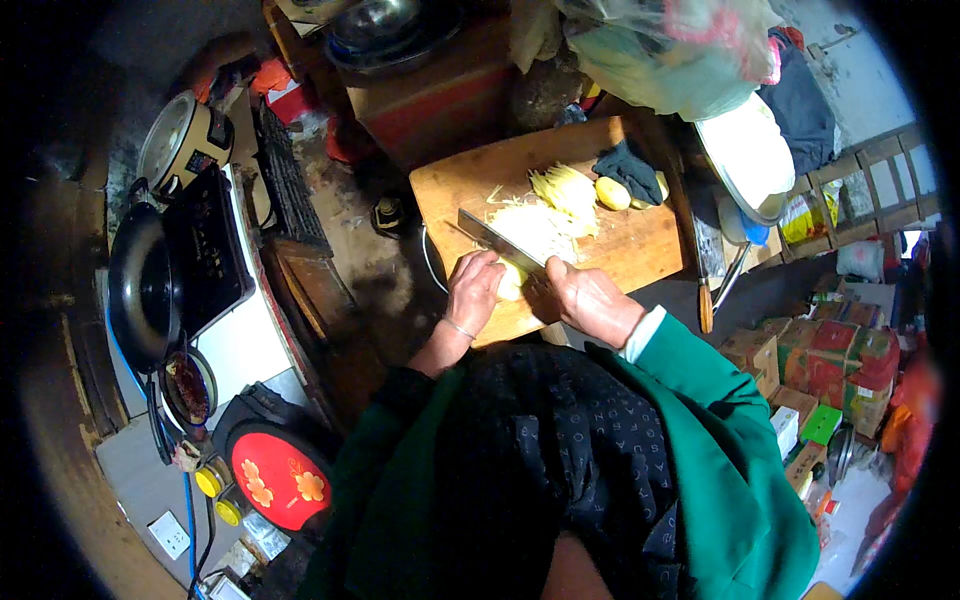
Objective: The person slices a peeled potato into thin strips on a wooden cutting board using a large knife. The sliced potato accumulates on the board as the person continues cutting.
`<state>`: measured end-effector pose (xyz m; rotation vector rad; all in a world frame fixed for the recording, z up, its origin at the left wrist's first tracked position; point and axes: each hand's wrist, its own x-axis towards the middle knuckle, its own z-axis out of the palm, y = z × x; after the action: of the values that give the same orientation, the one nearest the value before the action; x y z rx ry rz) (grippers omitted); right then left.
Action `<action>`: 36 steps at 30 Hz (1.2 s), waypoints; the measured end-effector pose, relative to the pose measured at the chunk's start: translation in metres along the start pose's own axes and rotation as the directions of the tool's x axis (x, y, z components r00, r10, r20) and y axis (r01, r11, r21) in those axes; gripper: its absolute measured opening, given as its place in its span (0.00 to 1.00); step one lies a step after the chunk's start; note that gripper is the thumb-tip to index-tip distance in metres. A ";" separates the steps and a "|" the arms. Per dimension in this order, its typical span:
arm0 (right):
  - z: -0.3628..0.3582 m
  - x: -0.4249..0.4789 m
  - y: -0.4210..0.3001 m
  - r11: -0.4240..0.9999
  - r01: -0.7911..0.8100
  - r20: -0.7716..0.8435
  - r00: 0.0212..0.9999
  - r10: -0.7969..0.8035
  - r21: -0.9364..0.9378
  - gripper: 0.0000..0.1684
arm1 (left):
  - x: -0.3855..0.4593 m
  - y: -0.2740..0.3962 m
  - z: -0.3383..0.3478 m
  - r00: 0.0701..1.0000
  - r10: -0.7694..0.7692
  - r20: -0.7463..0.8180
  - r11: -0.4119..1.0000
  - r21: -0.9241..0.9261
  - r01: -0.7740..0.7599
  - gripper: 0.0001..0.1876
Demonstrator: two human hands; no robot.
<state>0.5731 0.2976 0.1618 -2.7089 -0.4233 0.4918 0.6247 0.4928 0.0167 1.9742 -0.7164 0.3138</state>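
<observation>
My right hand (596, 300) grips a kitchen cleaver (487, 234), whose blade slants across the wooden cutting board (645, 247). On the near side of the blade, my left hand (474, 289) holds a pale peeled potato (511, 282) against the board, fingertips close to the steel. Beyond the blade lies a spread of thin potato shreds (562, 191), partly washed out by bright light. A whole peeled potato (613, 193) rests to the right of the shreds. Next to it a dark cloth (630, 172) partly covers another pale piece.
Left of me, a counter holds a black frying pan (142, 285), an induction cooker (206, 247), a rice cooker (180, 142) and a red-lidded appliance (281, 476). At right stand a large basin (750, 157), a wooden-handled brush (705, 304) and stacked cardboard boxes (832, 352). Plastic bags (667, 60) hang beyond the board.
</observation>
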 end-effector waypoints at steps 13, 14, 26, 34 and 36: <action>0.002 -0.006 -0.003 1.000 -0.006 -0.011 1.000 0.006 0.007 0.19 | 0.000 0.000 -0.001 0.999 0.008 0.052 0.999 0.036 -0.009 0.06; 0.013 -0.002 0.001 1.000 -0.023 -0.006 1.000 0.023 0.005 0.20 | -0.001 0.001 -0.001 0.999 -0.008 0.052 1.000 0.009 0.008 0.06; 0.026 0.007 0.001 0.998 -0.055 -0.037 0.998 0.055 0.013 0.20 | 0.005 0.008 -0.008 0.998 -0.010 0.064 1.000 -0.005 0.011 0.03; 0.015 0.001 -0.001 1.000 -0.020 -0.041 0.999 0.020 0.010 0.18 | -0.001 0.002 -0.005 0.998 -0.014 0.069 1.000 -0.015 0.015 0.04; 0.022 0.012 0.000 1.000 0.002 -0.052 0.999 -0.001 0.003 0.18 | 0.000 0.002 -0.006 0.999 -0.008 0.053 1.000 -0.009 0.009 0.04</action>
<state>0.5750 0.3083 0.1398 -2.7114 -0.4100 0.4197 0.6245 0.4970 0.0207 1.9824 -0.7417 0.2534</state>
